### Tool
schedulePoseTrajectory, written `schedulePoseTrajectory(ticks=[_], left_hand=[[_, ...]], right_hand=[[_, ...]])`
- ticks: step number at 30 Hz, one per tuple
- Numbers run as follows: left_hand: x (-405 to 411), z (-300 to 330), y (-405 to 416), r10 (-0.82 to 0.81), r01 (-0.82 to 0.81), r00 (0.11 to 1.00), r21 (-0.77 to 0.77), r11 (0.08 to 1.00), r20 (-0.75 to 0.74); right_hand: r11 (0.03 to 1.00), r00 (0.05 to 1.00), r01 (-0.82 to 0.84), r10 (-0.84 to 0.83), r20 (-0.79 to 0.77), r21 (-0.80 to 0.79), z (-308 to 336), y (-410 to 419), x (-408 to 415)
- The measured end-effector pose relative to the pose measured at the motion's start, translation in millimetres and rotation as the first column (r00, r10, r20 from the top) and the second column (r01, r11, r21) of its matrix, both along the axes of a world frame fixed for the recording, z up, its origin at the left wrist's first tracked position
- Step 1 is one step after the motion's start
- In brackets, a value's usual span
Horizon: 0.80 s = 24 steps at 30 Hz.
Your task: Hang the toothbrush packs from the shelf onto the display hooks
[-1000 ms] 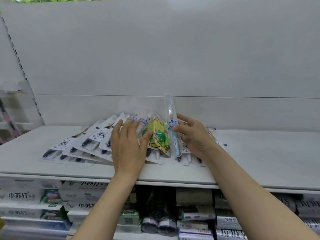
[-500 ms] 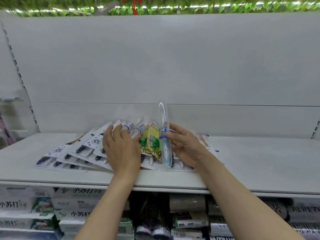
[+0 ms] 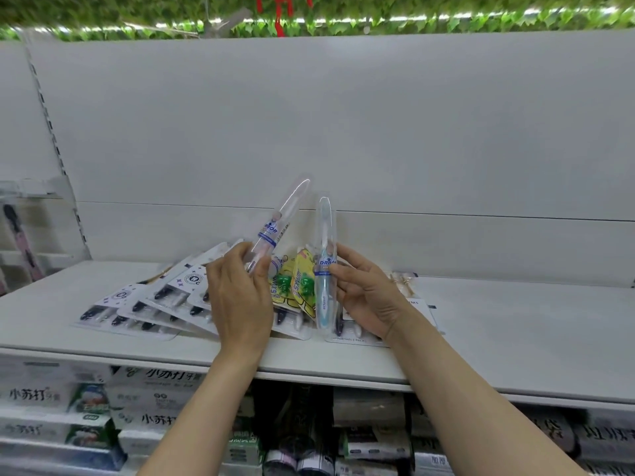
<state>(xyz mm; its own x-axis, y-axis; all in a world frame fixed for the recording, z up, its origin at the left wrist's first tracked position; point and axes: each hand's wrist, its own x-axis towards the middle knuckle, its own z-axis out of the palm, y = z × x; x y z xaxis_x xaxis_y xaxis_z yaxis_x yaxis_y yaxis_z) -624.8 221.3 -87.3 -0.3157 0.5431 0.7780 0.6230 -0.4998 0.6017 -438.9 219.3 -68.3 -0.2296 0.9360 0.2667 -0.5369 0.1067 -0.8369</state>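
My left hand (image 3: 240, 297) grips a clear tube pack with a pink toothbrush (image 3: 278, 221), tilted up and to the right above the shelf. My right hand (image 3: 367, 293) holds a second clear tube pack with a light blue toothbrush (image 3: 324, 266), standing upright. Between and behind my hands lie yellow-green toothbrush packs (image 3: 299, 290). A fan of white card packs with black brushes (image 3: 151, 304) lies on the white shelf (image 3: 515, 324) to the left, and more card packs (image 3: 412, 304) sit under my right hand. No display hooks show on the bare white back panel.
The white back panel (image 3: 343, 125) rises behind the shelf, with a slotted upright (image 3: 51, 125) at the left. Boxed toothpaste (image 3: 55, 400) and other goods fill the lower shelves. Green leaf decor (image 3: 309, 18) runs along the top. A neighbouring display (image 3: 20, 235) sits far left.
My left hand has lifted a pink tube pack off the pile and tilted it upward. My right hand still holds the blue tube pack upright. The view has tilted up.
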Motion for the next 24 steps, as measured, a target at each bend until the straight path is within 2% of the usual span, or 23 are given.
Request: schedulePoseTrajectory(ticks=[7,10,13,15,19,21,24], left_hand=[[-3.2,-0.9,-14.3,0.028,-0.028,1.000,0.010,1.000,0.004],[-4.7,-6.2,-38.0,-0.072,0.086,0.983,-0.079,0.993,0.169],[-9.8,-8.6,-64.3,-0.145,0.236,0.888,-0.162,0.958,0.435],[-19.5,-11.8,-80.6,-0.152,0.285,0.829,-0.172,0.943,0.538],[-48.7,-19.2,-110.4,-0.156,0.359,0.735,-0.184,0.915,0.660],[-66.2,-18.9,-124.2,-0.165,0.387,0.696,-0.171,0.906,0.699],[-101.6,-20.1,-143.4,-0.180,0.411,0.674,-0.162,0.897,0.717]], right_hand=[[0.998,0.997,-0.065,0.065,-0.033,0.024,1.2,3.5,1.6],[0.998,0.998,-0.062,0.063,-0.031,0.032,2.7,1.7,0.7],[0.997,0.999,-0.050,0.049,0.019,0.065,7.6,-8.5,-3.5],[0.995,0.999,-0.036,0.035,0.017,0.091,10.1,-18.4,-7.6],[0.990,0.996,-0.079,0.084,-0.032,0.118,5.9,-46.7,-36.4],[0.987,0.994,-0.107,0.107,0.002,0.124,3.2,-63.7,-66.5],[0.993,0.995,-0.052,0.042,0.093,0.103,-1.1,-87.1,-123.2]])
